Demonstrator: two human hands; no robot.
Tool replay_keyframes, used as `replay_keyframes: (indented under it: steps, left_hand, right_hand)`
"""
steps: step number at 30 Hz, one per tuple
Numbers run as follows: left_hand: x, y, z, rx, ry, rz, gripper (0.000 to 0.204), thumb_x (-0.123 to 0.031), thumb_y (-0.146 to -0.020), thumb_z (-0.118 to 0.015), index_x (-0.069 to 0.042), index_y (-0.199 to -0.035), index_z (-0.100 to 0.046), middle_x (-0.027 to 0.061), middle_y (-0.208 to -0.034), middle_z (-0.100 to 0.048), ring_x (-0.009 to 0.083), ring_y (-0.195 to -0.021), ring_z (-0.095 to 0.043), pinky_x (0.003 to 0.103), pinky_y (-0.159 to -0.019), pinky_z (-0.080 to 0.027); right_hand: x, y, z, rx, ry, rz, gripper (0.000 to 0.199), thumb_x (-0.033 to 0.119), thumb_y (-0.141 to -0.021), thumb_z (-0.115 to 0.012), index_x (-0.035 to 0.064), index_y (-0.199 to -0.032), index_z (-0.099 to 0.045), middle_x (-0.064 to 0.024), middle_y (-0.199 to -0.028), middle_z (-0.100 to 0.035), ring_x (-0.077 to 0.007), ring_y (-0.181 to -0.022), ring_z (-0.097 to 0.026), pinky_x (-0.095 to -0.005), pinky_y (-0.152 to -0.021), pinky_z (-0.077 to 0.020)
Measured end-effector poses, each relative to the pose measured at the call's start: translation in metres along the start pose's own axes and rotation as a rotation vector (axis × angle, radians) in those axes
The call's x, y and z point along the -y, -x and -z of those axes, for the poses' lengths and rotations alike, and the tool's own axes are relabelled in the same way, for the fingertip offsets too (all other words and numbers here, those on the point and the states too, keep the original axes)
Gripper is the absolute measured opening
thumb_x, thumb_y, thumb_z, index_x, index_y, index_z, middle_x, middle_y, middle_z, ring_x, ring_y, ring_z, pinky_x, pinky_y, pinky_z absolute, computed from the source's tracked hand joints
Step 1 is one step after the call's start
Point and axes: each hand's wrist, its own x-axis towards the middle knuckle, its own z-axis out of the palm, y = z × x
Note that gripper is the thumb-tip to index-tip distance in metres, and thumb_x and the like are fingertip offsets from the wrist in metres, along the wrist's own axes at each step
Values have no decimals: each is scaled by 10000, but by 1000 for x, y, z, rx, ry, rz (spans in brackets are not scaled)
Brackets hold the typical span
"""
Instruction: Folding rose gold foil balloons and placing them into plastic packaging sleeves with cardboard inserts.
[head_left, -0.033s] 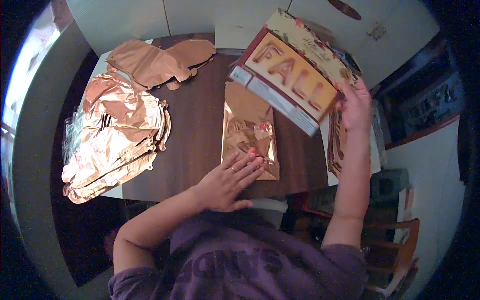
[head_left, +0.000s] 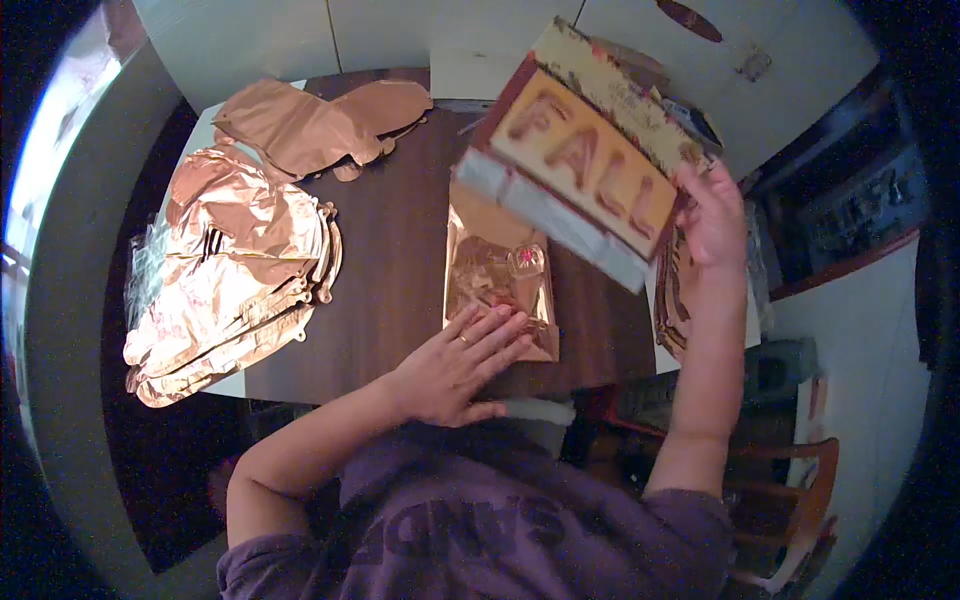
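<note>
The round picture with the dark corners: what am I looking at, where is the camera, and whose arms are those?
No machine here: a person wears a wide fisheye camera on the head, looking down, so straight edges bend and the corners go dark. Both arms rising from the lower edge are that person's own. The left hand lies flat, fingers spread, on a shiny copper foil packet on the dark wooden table. The right hand holds up a flat rectangular sign with large raised letters, tilted above the table. To the left lies a heap of flattened rose-gold foil balloons, with more foil shapes at the far edge. A wooden chair stands at lower right.
</note>
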Motion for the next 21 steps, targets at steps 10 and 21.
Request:
replay_keyframes:
  steps: [10, 21]
  left_hand:
    - [-18, -7, 38, -207, -60, -33, 482, -362, -808, -656, -111, -1212, -580, 111, -1256, -534, 308, -1170, -494, 502, -989, -374]
    - [34, -8, -2, -2, -9, 102, 566, -384, -876, -591, -117, -1365, -491, 146, -1402, -456, 361, -1324, -394, 559, -1114, -256]
  right_hand:
    - [-98, 71, -14, 419, 1182, -145, 279, 188, -777, -704, -5, -953, -606, -130, -798, -662, -336, -742, -656, -417, -628, -532]
    - [-126, -3, -25, 359, 660, -607, 708, 210, -752, -796, -27, -1328, -458, -115, -974, -668, -167, -755, -634, -288, -639, -515]
